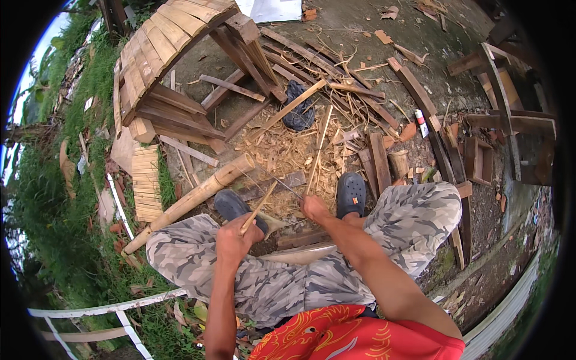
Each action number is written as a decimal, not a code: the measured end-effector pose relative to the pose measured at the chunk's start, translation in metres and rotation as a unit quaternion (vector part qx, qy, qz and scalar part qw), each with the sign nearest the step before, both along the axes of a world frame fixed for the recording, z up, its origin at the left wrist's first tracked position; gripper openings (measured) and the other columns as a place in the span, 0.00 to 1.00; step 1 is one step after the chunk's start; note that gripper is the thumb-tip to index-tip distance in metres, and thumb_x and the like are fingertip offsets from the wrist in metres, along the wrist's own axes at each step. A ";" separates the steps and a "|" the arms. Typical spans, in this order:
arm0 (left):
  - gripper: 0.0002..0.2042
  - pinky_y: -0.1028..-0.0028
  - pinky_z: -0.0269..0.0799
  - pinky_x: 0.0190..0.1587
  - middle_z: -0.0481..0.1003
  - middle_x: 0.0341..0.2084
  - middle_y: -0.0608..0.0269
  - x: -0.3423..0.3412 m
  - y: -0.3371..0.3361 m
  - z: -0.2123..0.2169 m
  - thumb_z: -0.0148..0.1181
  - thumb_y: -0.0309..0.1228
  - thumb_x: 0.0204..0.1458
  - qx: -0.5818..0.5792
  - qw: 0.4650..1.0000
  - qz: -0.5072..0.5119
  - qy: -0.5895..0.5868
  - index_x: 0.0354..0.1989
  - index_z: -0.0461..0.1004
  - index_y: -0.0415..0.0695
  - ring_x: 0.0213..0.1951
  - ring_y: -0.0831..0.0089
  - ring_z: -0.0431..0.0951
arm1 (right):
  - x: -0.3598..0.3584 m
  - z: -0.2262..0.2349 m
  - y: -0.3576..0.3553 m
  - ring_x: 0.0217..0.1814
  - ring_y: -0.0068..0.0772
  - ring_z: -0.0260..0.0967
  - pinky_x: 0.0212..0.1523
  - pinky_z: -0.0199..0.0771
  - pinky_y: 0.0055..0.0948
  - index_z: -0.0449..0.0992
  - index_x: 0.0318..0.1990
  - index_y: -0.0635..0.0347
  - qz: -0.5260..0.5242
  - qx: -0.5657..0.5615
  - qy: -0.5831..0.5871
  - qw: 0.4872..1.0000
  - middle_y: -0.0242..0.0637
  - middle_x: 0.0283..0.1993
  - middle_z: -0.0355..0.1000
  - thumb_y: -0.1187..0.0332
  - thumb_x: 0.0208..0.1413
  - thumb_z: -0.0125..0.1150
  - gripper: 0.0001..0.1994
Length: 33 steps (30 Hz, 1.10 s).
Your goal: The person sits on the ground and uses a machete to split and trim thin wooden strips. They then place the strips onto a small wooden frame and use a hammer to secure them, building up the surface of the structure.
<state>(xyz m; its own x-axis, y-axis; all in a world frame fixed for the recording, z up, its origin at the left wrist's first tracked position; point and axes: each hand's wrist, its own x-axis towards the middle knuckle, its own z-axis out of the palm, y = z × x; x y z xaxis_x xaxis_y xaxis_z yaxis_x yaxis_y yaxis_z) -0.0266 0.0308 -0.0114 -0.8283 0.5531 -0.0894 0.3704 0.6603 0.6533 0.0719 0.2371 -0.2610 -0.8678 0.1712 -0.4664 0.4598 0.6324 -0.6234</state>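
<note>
From far off, I see my left hand in the low middle of the frame, its fingers curled tight around the bottom end of a bamboo strip. The strip pokes up and to the right, out of the top of the fist. My right hand, just right of the middle, is closed too, and a thin dark blade sticks out of it to the upper left. The blade is close to the strip's top end, but I can't tell if they touch. A long split stick runs up from beside the right hand.

Below lies bare ground, with curly wood shavings all over the middle. A fat bamboo pole slants left of the hands, near one dark shoe. The other shoe is right of the right hand. A crumpled black bag sits on the shavings near the top middle, by a messy pile of wood. I see a curved slatted seat at the upper left, green grass down the left side, and a little wooden box at the right.
</note>
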 end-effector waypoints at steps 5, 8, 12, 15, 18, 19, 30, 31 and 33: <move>0.10 0.65 0.79 0.43 0.82 0.36 0.44 -0.001 -0.001 0.001 0.65 0.26 0.53 -0.019 0.999 0.042 -0.018 0.41 0.82 0.35 0.40 0.51 0.84 | 0.008 -0.002 -0.003 0.39 0.62 0.78 0.40 0.79 0.52 0.81 0.37 0.64 0.013 0.016 -0.025 0.999 0.61 0.32 0.77 0.60 0.62 0.52 0.16; 0.10 0.64 0.79 0.42 0.82 0.36 0.45 -0.003 0.003 -0.002 0.65 0.27 0.53 -0.005 0.999 0.033 -0.009 0.41 0.82 0.35 0.39 0.51 0.84 | 0.006 -0.012 0.002 0.39 0.63 0.78 0.39 0.78 0.52 0.81 0.38 0.64 -0.028 0.023 -0.060 0.998 0.61 0.32 0.77 0.59 0.63 0.52 0.17; 0.10 0.64 0.79 0.41 0.82 0.36 0.46 -0.005 0.004 -0.004 0.65 0.27 0.53 -0.012 0.999 0.032 0.000 0.41 0.82 0.36 0.38 0.51 0.84 | 0.007 -0.020 0.002 0.38 0.64 0.77 0.41 0.77 0.54 0.81 0.41 0.65 -0.004 0.007 -0.032 0.999 0.61 0.30 0.76 0.55 0.66 0.51 0.20; 0.09 0.65 0.79 0.40 0.82 0.36 0.46 -0.006 0.000 -0.006 0.65 0.27 0.54 -0.018 0.999 0.041 0.005 0.41 0.82 0.36 0.38 0.51 0.84 | 0.007 -0.021 0.001 0.38 0.65 0.77 0.42 0.77 0.54 0.82 0.40 0.65 -0.007 0.009 -0.101 0.995 0.63 0.31 0.76 0.53 0.67 0.49 0.22; 0.09 0.64 0.79 0.40 0.82 0.35 0.45 -0.007 -0.003 -0.008 0.65 0.27 0.54 0.003 0.999 0.034 0.011 0.41 0.82 0.36 0.38 0.51 0.84 | 0.006 -0.015 0.007 0.39 0.66 0.77 0.42 0.76 0.55 0.81 0.40 0.66 -0.031 0.009 -0.132 0.991 0.63 0.31 0.76 0.52 0.67 0.48 0.24; 0.09 0.64 0.79 0.40 0.82 0.35 0.45 -0.007 -0.003 -0.009 0.65 0.27 0.53 0.007 0.999 0.030 0.015 0.41 0.82 0.36 0.38 0.51 0.84 | 0.006 -0.012 0.009 0.39 0.66 0.76 0.43 0.76 0.56 0.80 0.41 0.67 -0.050 0.016 -0.124 0.991 0.64 0.31 0.76 0.52 0.67 0.48 0.24; 0.10 0.63 0.78 0.39 0.81 0.34 0.43 0.001 0.002 -0.006 0.66 0.27 0.53 0.006 0.998 0.059 0.013 0.41 0.82 0.35 0.37 0.49 0.83 | 0.008 0.004 0.007 0.44 0.66 0.76 0.48 0.75 0.55 0.79 0.43 0.67 -0.011 -0.004 -0.095 0.995 0.61 0.37 0.78 0.51 0.68 0.46 0.25; 0.10 0.63 0.78 0.39 0.81 0.34 0.43 0.001 0.003 -0.006 0.66 0.28 0.53 -0.009 0.998 0.059 0.008 0.41 0.82 0.35 0.37 0.49 0.83 | 0.008 0.003 0.008 0.45 0.66 0.76 0.48 0.75 0.55 0.79 0.43 0.67 0.005 -0.008 -0.073 0.997 0.61 0.37 0.78 0.50 0.68 0.46 0.25; 0.10 0.63 0.78 0.39 0.81 0.34 0.44 0.000 0.003 -0.007 0.66 0.28 0.53 0.004 0.998 0.054 0.019 0.41 0.82 0.36 0.37 0.49 0.83 | 0.008 0.000 0.011 0.43 0.67 0.75 0.47 0.74 0.55 0.78 0.42 0.67 -0.015 -0.009 -0.065 0.998 0.63 0.35 0.77 0.52 0.68 0.46 0.24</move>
